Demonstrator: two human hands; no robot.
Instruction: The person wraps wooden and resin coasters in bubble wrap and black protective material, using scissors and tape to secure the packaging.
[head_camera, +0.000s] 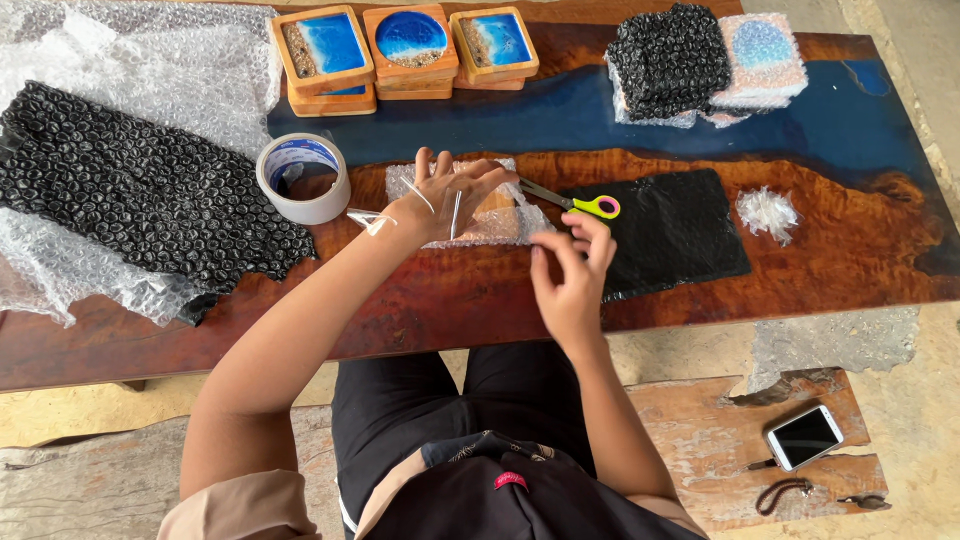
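My left hand (452, 195) lies flat, fingers spread, on a small item wrapped in clear bubble wrap (495, 218) on the wooden table (430, 300). Strips of clear tape stick to the back of that hand and its wrist. My right hand (572, 272) hovers at the wrap's right edge, fingers pinched at it. Scissors with a yellow and pink handle (582, 204) lie just beyond my right hand, blades pointing left under my left fingers. A roll of clear tape (303, 178) stands left of my left hand.
A black bubble-wrap sheet (672, 232) lies right of the scissors. Large black and clear bubble wrap (130, 190) covers the table's left. Wooden coasters with blue resin (410, 45) stand stacked at the back; wrapped bundles (690, 65) back right. A phone (804, 437) rests on the bench.
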